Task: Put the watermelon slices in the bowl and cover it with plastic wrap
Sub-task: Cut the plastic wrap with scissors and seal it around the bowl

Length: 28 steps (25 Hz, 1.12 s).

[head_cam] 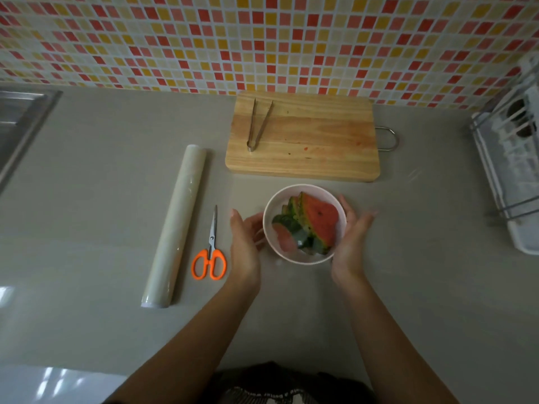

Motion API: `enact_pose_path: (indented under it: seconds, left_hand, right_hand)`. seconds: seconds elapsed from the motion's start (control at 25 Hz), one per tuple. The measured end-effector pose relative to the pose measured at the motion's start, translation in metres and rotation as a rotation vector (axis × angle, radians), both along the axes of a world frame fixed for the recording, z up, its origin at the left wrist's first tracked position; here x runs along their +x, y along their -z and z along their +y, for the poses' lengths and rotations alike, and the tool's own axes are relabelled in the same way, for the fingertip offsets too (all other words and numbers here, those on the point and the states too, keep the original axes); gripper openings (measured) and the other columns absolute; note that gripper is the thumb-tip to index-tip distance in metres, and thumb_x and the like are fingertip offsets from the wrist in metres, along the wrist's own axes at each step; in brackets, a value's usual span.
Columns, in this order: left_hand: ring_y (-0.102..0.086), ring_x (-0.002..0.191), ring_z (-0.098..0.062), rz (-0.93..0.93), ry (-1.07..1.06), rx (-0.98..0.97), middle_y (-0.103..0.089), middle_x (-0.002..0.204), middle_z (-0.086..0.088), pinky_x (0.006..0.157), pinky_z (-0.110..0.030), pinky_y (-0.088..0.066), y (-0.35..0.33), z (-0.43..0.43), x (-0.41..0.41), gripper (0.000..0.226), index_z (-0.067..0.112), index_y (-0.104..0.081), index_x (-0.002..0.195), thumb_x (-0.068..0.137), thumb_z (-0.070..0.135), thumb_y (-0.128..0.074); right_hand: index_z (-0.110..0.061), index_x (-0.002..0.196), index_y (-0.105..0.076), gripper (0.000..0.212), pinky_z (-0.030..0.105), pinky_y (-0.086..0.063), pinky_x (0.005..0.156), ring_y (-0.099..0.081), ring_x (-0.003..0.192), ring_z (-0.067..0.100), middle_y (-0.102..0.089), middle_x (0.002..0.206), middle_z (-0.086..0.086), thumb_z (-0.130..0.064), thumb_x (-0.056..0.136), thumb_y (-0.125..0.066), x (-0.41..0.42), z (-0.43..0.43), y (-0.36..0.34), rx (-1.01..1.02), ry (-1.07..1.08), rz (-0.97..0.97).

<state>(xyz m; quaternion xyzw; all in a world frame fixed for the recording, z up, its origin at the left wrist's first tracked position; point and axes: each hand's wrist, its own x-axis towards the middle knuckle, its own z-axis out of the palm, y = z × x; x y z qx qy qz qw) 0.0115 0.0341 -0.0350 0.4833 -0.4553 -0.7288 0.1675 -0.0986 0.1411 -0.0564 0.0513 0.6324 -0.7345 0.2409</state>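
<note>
1. Where the counter [102, 199] meets the tiled wall [175, 39], its far edge is taken up by a wooden cutting board [303, 147], on which metal tongs [258, 123] are laid with their tips apart.
2. The left edge is bounded by a steel sink [17, 121], and the right edge by a white dish rack [513, 170].
3. Open counter is left between the sink and the roll of plastic wrap [178, 223], which is laid lengthwise left of centre. Bare surface is also seen from the bowl's right toward the rack, and along the near edge.
4. Orange-handled scissors [210, 252] are laid closed just beside the roll, between it and the left hand [245, 243].
5. The bowl [275, 204], white and round, is set on the counter near the board's front edge, apart from it.
6. The watermelon slices [320, 223] are stacked inside the bowl, leaning on one another. Red flesh is turned up and to the right, and dark green rind is turned toward the left and near side.
7. A faint blur is seen over the near-left part of the fruit; whether film is stretched across the rim cannot be told.
8. Both hands are held open, with fingers straight and palms turned inward. The left hand is close against the bowl's left side and the right hand [350, 240] against its right side. Nothing is gripped, and actual contact with the bowl cannot be made out.
</note>
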Motion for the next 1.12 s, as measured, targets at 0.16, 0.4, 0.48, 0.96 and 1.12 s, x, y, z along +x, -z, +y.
enact_pose_path:
  seconds: [0.16, 0.4, 0.48, 0.96, 1.12]
  left_hand:
    - [-0.057, 0.118, -0.020, 0.167, 0.008, 0.058, -0.058, 0.133, -0.009, 0.100, -0.032, -0.042, 0.005, -0.024, -0.003, 0.062, 0.012, -0.052, 0.128, 0.100, 0.049, -0.010]
    - [-0.056, 0.109, 0.009, 0.245, 0.233, -0.048, -0.047, 0.134, 0.013, 0.079, -0.008, -0.049, 0.007, -0.011, -0.019, 0.059, 0.019, -0.026, 0.148, 0.100, 0.048, -0.009]
    - [-0.052, 0.114, 0.009, 0.277, 0.205, -0.038, -0.041, 0.142, 0.011, 0.082, -0.011, -0.048, 0.001, -0.027, -0.033, 0.064, 0.016, -0.018, 0.151, 0.099, 0.051, -0.006]
    - [-0.067, 0.098, -0.022, 0.309, 0.056, 0.051, -0.071, 0.104, -0.009, 0.078, -0.032, -0.059, 0.005, -0.027, -0.044, 0.060, 0.006, -0.057, 0.124, 0.101, 0.046, -0.019]
    - [-0.071, 0.088, -0.020, 0.374, 0.054, 0.149, -0.075, 0.092, -0.005, 0.070, -0.033, -0.059, 0.005, -0.027, -0.042, 0.057, 0.013, -0.062, 0.112, 0.099, 0.051, -0.021]
  right_hand:
    - [-0.021, 0.099, -0.051, 0.057, 0.009, -0.048, 0.060, -0.063, 0.069, -0.007, -0.060, 0.087, -0.003, -0.049, 0.096, -0.002, -0.008, -0.001, -0.005, 0.034, 0.024, 0.032]
    - [-0.017, 0.132, -0.042, 0.060, 0.027, -0.046, 0.093, -0.054, 0.114, 0.015, -0.054, 0.127, 0.007, -0.047, 0.097, -0.003, -0.005, -0.009, -0.003, -0.065, -0.081, 0.062]
    - [-0.019, 0.135, -0.041, 0.066, 0.034, -0.042, 0.100, -0.051, 0.121, 0.019, -0.053, 0.133, 0.007, -0.055, 0.094, -0.004, -0.001, -0.010, -0.001, -0.122, -0.071, -0.004]
    - [-0.037, 0.106, -0.062, 0.057, 0.027, -0.051, 0.084, -0.063, 0.105, 0.010, -0.067, 0.109, -0.004, -0.064, 0.086, -0.017, -0.020, -0.031, -0.001, 0.005, -0.138, 0.060]
    - [-0.029, 0.108, -0.064, 0.061, 0.034, -0.052, 0.087, -0.065, 0.100, 0.012, -0.070, 0.102, -0.001, -0.064, 0.089, -0.018, -0.023, -0.031, 0.002, -0.003, -0.109, -0.012]
